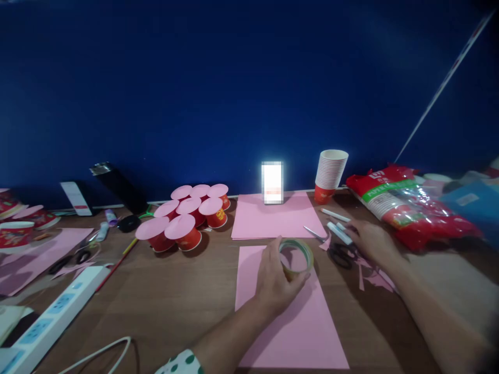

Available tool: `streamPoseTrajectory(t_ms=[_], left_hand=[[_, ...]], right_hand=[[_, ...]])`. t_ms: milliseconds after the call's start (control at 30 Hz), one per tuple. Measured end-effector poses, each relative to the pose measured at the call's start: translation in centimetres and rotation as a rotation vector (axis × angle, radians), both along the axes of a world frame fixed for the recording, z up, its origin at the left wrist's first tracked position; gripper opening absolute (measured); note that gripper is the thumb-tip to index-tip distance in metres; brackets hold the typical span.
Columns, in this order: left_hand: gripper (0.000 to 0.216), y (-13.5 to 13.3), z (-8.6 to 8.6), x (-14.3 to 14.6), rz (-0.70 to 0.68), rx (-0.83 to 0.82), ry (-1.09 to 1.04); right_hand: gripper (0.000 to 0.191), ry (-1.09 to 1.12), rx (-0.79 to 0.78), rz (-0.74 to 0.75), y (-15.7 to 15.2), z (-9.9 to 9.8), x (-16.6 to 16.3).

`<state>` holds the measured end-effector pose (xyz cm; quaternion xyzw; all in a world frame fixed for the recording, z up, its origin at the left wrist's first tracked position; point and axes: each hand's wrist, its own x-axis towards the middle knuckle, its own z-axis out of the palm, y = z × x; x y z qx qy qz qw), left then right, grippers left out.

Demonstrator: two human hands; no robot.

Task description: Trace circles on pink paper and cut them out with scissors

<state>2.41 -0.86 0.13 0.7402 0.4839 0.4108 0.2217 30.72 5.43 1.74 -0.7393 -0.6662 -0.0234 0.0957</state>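
My left hand (275,278) grips a roll of clear tape (298,255) and holds it down on a pink paper sheet (296,322) in front of me. My right hand (370,240) rests over a white pen-like stick (338,232), fingers curled on it, beside black-handled scissors (340,254). Another white pen (335,215) lies just beyond. A second pink sheet (273,215) lies farther back.
Several upturned red cups capped with pink discs (187,218) stand at centre left. A stack of paper cups (329,174), a lit phone (272,182) and a red plastic bag (409,208) line the back. A white power strip (50,317) lies at left, with pink scraps (374,275) near the scissors.
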Motion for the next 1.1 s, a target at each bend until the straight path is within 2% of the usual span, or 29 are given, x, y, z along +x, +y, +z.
streamPoseTrajectory(t_ms=[133,267,400,500,567,633,733,800,933,1100], left_hand=[[0.083,0.0,0.1,0.0,-0.007,0.0,0.0],[0.083,-0.1,0.1,0.0,0.0,-0.008,0.005],[0.084,-0.1,0.1,0.0,0.002,-0.018,0.006],[0.084,-0.1,0.1,0.0,-0.002,-0.018,0.011],[0.083,-0.1,0.2,0.0,-0.003,-0.017,0.012],[0.082,-0.2,0.3,0.0,-0.004,-0.017,0.008],[0.081,-0.2,0.5,0.0,-0.004,-0.029,0.006],[0.08,-0.2,0.7,0.0,-0.007,-0.046,0.008],[0.08,-0.2,0.8,0.0,-0.004,-0.048,0.002],[0.081,-0.2,0.7,0.0,-0.011,-0.053,0.017]], right_hand=[[0.026,-0.022,-0.01,0.0,0.1,-0.1,0.1],[0.025,-0.087,0.046,-0.007,0.0,-0.2,-0.2],[0.022,-0.074,0.214,-0.045,-0.6,0.5,-1.0],[0.02,0.017,0.343,-0.025,-1.1,1.3,-2.1],[0.019,0.157,0.379,0.009,-1.4,1.8,-3.0],[0.017,0.403,0.347,0.043,-1.8,2.1,-4.1],[0.016,0.914,0.178,0.087,-2.8,2.6,-6.2],[0.016,1.166,0.075,0.056,-3.6,2.9,-7.7],[0.02,1.342,-0.025,0.087,-4.8,3.4,-10.1],[0.022,1.444,-0.114,0.139,-5.1,2.7,-11.0]])
